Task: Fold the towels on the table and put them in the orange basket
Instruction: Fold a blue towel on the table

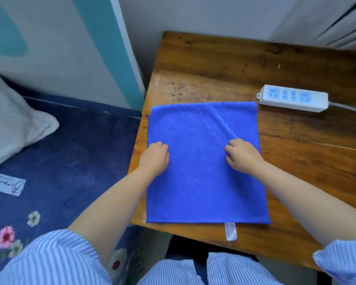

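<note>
Pinching blue towel (201,165) mid-edges, left hand (155,156) and right hand (242,154) (fingers curled) | risk: uneven pull skews my fold

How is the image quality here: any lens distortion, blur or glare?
Head view: wide-angle bending bows the table edges; lighting soft and even, with only faint shadows; mild sheen on the wood; blue towel and both hands sharp; corners slightly soft.

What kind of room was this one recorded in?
Probably a bedroom: a small wooden table stands right beside a bed with a floral navy sheet and a pillow. A power strip and a blue towel lie on the table.
</note>
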Available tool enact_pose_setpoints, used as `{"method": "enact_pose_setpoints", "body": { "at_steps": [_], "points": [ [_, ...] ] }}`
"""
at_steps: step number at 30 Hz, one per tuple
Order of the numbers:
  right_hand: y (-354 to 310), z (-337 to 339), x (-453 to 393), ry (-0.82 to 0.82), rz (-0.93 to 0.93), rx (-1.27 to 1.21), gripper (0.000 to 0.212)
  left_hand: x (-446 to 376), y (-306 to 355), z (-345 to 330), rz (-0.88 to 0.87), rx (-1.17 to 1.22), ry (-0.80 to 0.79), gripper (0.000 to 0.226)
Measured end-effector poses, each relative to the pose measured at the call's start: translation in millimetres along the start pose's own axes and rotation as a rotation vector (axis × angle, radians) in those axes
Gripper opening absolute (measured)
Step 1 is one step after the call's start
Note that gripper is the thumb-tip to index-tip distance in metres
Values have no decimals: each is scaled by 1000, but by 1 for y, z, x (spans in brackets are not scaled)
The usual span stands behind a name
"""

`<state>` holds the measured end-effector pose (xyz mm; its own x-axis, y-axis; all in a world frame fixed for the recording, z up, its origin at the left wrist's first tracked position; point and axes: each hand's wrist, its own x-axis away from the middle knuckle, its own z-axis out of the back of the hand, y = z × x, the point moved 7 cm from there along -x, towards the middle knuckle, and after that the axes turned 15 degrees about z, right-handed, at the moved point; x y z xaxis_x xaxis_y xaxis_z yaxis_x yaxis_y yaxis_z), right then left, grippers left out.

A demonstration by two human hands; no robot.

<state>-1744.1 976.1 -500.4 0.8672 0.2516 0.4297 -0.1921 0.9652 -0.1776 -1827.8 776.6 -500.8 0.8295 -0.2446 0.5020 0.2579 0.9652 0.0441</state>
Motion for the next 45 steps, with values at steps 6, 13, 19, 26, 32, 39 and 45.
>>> {"method": "enact_pose_setpoints", "body": {
  "at_steps": [6, 13, 19, 26, 32, 39, 45],
  "points": [
    [27, 36, -66, 302, 34, -111, 22, -81, -32, 28, 650, 600, 27, 39],
    [48, 30, -106, 297, -8, -204, 39, -118, -54, 19, 690, 774, -58, 39],
    [46, 31, -107, 409, 47, -198, 32, -113, -43, 1, 775, 1211, -170, 31],
    [47, 32, -107, 443, 50, -198, 33, -105, -30, 3, 956, 1483, -16, 19],
    [47, 32, -107, 442, 43, -219, 32, -106, -18, -6, 910, 1433, -112, 19],
    [48, 32, -107, 453, 52, -223, 32, -107, -11, -6, 1045, 1496, -127, 40],
    [50, 31, -106, 468, 78, -217, 29, -114, -9, -1, 1184, 1644, -142, 27]
  ]
}}
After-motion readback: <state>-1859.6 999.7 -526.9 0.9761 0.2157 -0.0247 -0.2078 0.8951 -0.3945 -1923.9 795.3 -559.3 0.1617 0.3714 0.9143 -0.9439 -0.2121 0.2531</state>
